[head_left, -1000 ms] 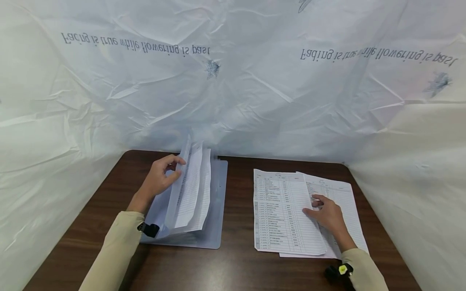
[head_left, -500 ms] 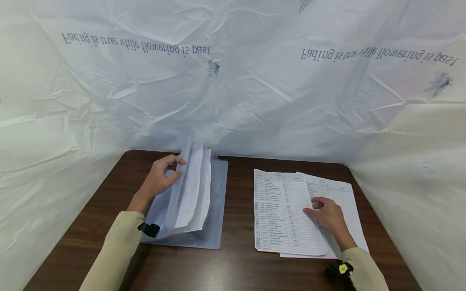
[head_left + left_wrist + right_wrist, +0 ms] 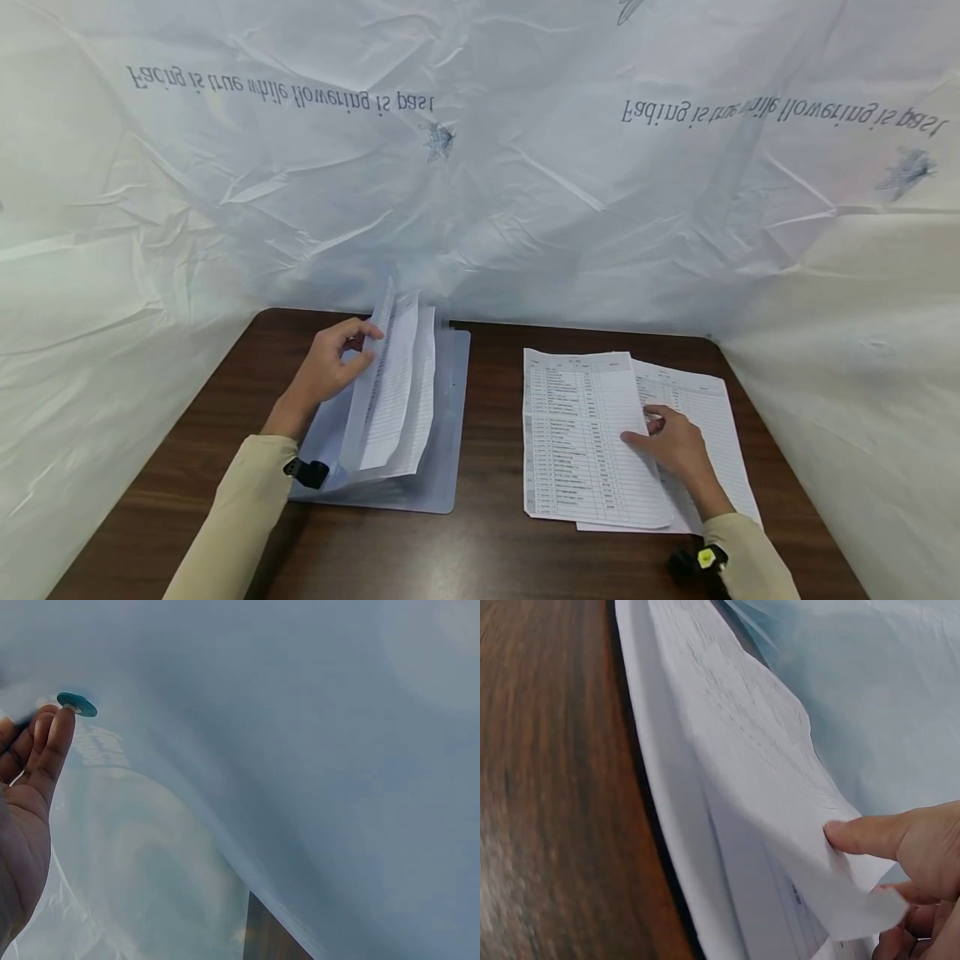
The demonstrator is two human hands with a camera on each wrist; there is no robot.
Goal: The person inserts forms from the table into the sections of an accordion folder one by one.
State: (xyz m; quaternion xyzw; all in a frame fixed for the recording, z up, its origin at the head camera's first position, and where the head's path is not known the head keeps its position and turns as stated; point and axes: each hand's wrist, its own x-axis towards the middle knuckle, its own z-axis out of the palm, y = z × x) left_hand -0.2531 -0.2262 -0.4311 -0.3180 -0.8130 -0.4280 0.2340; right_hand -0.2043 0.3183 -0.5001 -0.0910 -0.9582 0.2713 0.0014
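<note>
My left hand (image 3: 326, 367) pinches the raised flap of a translucent bluish plastic document folder (image 3: 450, 417) on the left of the table. Inside the folder, printed sheets (image 3: 397, 408) stand tilted up. A teal snap button (image 3: 77, 704) shows at the fingertips in the left wrist view. On the right, my right hand (image 3: 675, 442) pinches the right edge of a printed table sheet (image 3: 566, 442), thumb on top and fingers curled underneath. That edge bends upward in the right wrist view. Another printed sheet (image 3: 716, 433) lies partly beneath it.
The dark wooden table (image 3: 487, 550) carries everything. White plastic sheeting (image 3: 480, 192) with mirrored lettering hangs behind the table and along both sides. Black wrist cameras sit on both sleeves, the left camera (image 3: 306, 473) close to the folder's near edge.
The upper right corner of the top printed sheet has risen slightly, with my right fingers closing at its edge. My left hand and the folder stay in place.
</note>
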